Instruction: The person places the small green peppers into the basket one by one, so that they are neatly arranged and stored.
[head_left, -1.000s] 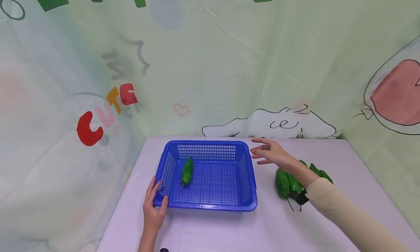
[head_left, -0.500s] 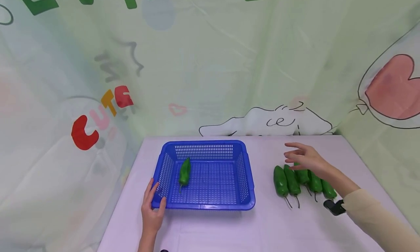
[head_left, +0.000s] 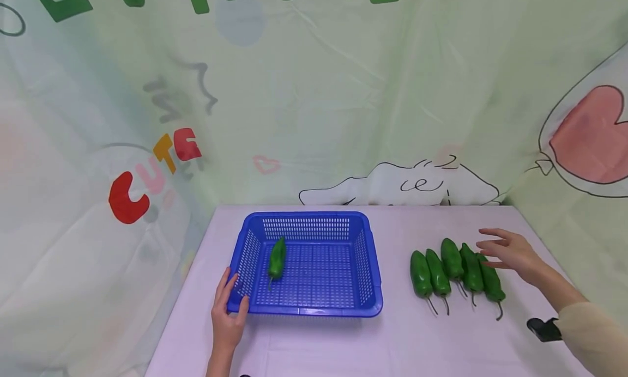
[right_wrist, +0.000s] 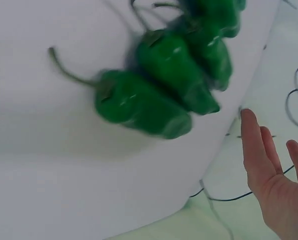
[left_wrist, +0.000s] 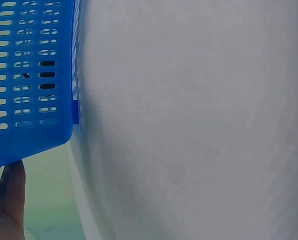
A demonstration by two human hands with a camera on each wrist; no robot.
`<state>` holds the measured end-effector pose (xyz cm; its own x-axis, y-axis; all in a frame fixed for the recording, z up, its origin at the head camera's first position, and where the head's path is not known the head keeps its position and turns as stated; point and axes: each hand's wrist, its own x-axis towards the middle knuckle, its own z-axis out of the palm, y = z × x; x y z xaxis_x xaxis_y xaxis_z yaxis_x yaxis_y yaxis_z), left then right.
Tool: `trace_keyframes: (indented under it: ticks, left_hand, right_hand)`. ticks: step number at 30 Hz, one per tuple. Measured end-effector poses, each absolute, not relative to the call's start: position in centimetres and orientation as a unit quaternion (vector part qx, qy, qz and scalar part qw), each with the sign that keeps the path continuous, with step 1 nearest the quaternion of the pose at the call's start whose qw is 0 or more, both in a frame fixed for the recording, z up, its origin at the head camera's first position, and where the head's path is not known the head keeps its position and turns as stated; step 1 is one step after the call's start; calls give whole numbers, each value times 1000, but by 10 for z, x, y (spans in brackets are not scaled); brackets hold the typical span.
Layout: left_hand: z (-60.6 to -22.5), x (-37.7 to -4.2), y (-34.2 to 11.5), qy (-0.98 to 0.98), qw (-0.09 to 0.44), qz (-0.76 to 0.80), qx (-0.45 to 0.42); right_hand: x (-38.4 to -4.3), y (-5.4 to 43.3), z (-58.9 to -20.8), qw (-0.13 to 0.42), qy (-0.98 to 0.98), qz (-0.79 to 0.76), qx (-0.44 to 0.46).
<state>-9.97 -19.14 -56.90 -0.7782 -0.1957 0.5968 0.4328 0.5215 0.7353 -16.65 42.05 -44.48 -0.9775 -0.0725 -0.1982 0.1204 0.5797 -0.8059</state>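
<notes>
A blue plastic basket (head_left: 314, 311) stands on the table with one green pepper (head_left: 277, 259) lying in its left part. My left hand (head_left: 227, 317) rests at its front left corner, thumb by the front rim and straight fingers along the left rim. In the left wrist view, a digit (left_wrist: 11, 190) touches the basket's edge. Several green peppers (head_left: 472, 268) lie side by side to the basket's right, stems toward me. Just right of them hovers my right hand (head_left: 512, 253), fingers spread and holding nothing. The right wrist view shows the nearest pepper (right_wrist: 141, 104) apart from that hand (right_wrist: 276, 175).
The table (head_left: 324, 350) has a pale cloth and ends at a printed curtain (head_left: 314, 104) at the back. A black strap piece (head_left: 544, 329) sits at my right wrist. Table surface shows between the basket and the row of peppers.
My right hand has moved right and a little toward me, from beside the basket's right rim, over the peppers, to their far right side. The left hand keeps its place at the basket.
</notes>
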Motion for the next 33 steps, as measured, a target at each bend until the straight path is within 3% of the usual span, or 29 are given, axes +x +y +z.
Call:
trace_keyframes:
  ticks: [11,33]
  left_hand:
    - [-569,-101,-190,-809,323,-485,-74]
    - [-574,-99,-192,-806,328,-488,-77]
  right_hand:
    - [-162,466,-486,93,884,-448,99]
    - [-167,463,-524,151,882,-428,128]
